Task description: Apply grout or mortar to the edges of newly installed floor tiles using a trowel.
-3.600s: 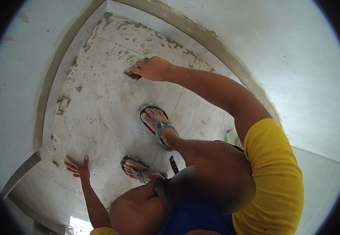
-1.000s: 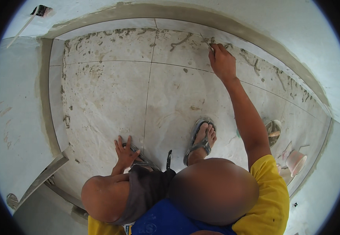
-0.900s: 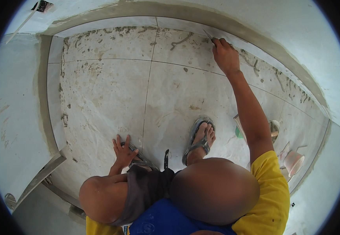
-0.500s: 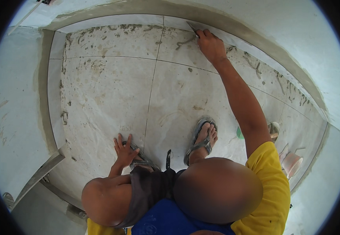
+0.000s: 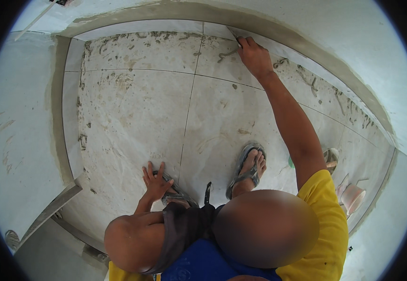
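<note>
My right arm stretches far forward, and my right hand is closed round a scraper with a thin, pointed blade. The blade lies against the pale skirting tile at the foot of the far wall; its handle is mostly hidden in my fist. Beside the hand, a curl of grey mortar lies on the floor tiles. My left hand is down by my left sandal with its fingers spread, holding nothing. Whether its fingertips press on the floor or the sandal I cannot tell.
Mortar crumbs and strips litter the floor along the far skirting. To the right, partly behind my arm, are a round container and a pinkish bucket. A grey sill edge borders the lower left. My right sandal stands mid-floor.
The whole view has shifted slightly, so the floor appears farther right. Against the tile joint, the scraper and my right hand have slid a little left along the skirting. My left hand stays by the sandal.
</note>
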Demonstrator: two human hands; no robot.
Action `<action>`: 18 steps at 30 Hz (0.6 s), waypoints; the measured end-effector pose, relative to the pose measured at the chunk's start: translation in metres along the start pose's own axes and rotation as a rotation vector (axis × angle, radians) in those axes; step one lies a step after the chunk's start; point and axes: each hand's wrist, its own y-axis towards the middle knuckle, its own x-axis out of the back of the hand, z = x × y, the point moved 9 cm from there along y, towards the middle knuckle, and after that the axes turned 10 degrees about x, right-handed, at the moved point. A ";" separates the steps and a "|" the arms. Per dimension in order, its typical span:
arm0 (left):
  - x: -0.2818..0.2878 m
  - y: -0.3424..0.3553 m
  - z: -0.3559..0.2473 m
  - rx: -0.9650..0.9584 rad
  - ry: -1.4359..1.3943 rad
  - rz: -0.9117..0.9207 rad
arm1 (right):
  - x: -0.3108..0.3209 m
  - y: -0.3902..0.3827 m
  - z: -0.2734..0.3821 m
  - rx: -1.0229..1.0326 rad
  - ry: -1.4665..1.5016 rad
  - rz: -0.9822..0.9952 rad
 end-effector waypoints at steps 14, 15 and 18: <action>-0.001 0.000 0.006 0.019 0.012 0.015 | -0.015 0.031 0.027 0.055 0.010 0.003; -0.001 0.001 0.005 0.016 0.018 0.011 | -0.009 0.027 0.024 0.083 0.010 -0.032; -0.002 0.001 0.004 0.014 0.012 0.022 | -0.017 0.030 0.021 0.108 -0.003 0.059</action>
